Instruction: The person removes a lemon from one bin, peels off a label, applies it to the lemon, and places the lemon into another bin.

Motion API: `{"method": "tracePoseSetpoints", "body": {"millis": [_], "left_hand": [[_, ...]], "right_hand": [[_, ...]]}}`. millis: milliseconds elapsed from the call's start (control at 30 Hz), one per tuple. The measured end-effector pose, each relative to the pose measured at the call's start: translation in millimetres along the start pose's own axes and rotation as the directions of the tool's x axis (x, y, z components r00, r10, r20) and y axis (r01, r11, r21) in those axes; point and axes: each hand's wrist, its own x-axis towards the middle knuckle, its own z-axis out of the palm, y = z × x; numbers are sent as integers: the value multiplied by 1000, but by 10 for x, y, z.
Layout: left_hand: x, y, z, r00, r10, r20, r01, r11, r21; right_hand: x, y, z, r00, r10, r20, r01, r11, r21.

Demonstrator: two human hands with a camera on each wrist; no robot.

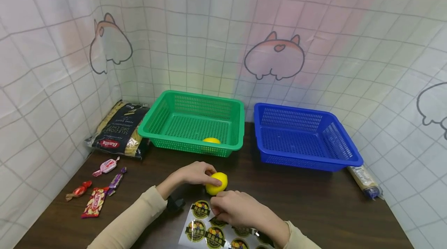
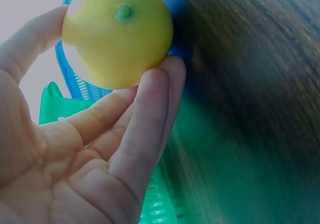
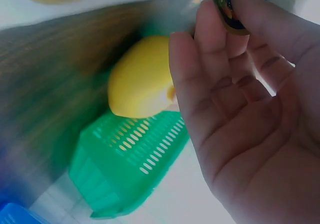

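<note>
Between its thumb and fingers my left hand (image 1: 196, 173) holds a yellow lemon (image 1: 220, 182), just above the table; the lemon's stem end (image 2: 124, 12) faces the left wrist camera. My right hand (image 1: 246, 209) is close in front of the lemon, over a white sheet of stickers (image 1: 185, 238). Its thumb and fingertips pinch a round black-and-gold sticker (image 3: 229, 17), bent and partly hidden by the thumb. More round stickers (image 1: 195, 230) of the same print lie on the sheet, some of them covered by the right hand and forearm.
Behind the hands stand a green basket (image 1: 185, 146) with another lemon (image 1: 211, 140) in it and a blue basket (image 1: 297, 158). A pasta bag (image 1: 122, 128) and several wrapped sweets (image 1: 106, 166) lie at left. A small packet (image 1: 364, 181) lies at far right.
</note>
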Motion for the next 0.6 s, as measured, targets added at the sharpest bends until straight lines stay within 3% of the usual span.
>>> {"method": "tracePoseSetpoints", "body": {"millis": [267, 433, 600], "left_hand": [[-7, 14, 11, 1000, 12, -7, -12, 1000, -6], [-14, 3, 11, 1000, 18, -14, -18, 1000, -11], [-4, -14, 14, 1000, 12, -14, -12, 1000, -7]], "right_hand": [[-45, -41, -76, 998, -48, -27, 48, 999, 14], [-50, -54, -96, 1000, -23, 10, 22, 997, 77], [-52, -62, -100, 1000, -11, 21, 9, 997, 77]]}}
